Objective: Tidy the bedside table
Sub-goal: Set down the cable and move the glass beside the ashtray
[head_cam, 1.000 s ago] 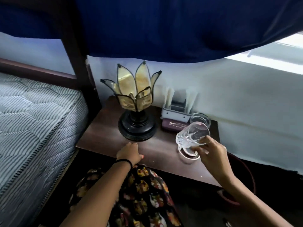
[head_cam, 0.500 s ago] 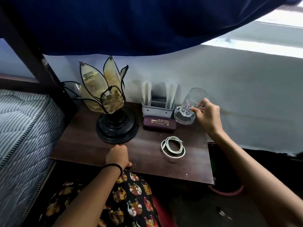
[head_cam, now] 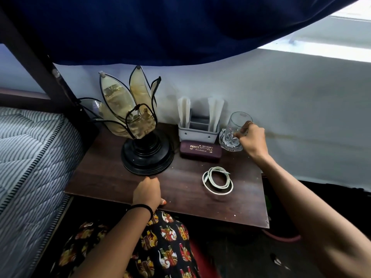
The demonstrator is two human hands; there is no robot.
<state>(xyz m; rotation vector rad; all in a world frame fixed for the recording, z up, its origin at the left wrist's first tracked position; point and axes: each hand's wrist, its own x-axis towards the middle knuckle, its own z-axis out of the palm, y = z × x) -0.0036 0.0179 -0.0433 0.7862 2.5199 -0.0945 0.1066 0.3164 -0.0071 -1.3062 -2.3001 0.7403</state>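
1. Our right hand [head_cam: 253, 140] has carried the glass [head_cam: 232, 133] to the back of the bedside table [head_cam: 112, 177], just right of the grey organiser [head_cam: 198, 131]; a second ago it was tilted above the coiled white cable [head_cam: 217, 180].
2. Fingers are closed round the glass, which now stands nearly upright, base at or just above the wood; we cannot tell if it is down.
3. We judge the glass nearly placed, leaving the cable loose in front of the organiser.
4. Our left hand [head_cam: 148, 192] rests loosely curled and empty at the front edge, much as before.
5. The maroon spectacle case [head_cam: 200, 151], touching the organiser's front, and the lamp [head_cam: 140, 137] to its left have not moved.
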